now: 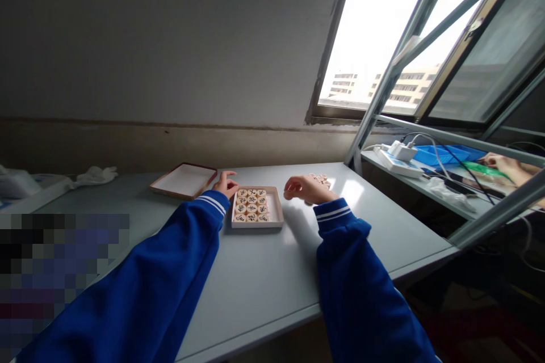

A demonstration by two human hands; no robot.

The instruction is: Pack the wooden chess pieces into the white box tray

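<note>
A shallow white box (276, 210) lies on the grey table in front of me. Rows of round wooden xiangqi pieces (252, 209), marked with dark characters, fill its left and middle part, while bare box floor shows on the right. My left hand (225, 184) is at the box's upper left corner, fingers apart and holding nothing. To the right of the box, my right hand (304, 189) hovers above the table with its fingertips pinched together. A small pale edge, seemingly of a xiangqi piece, shows at those fingertips. Loose pieces (322, 180) lie behind that hand, partly covered by it.
The box lid (185, 180) lies inside up, behind my left forearm. White gloves (97, 174) rest at the far left. Past a metal frame post (383, 88) on the right are a power strip (398, 160), a blue tray (443, 153) and another person's hand (504, 165).
</note>
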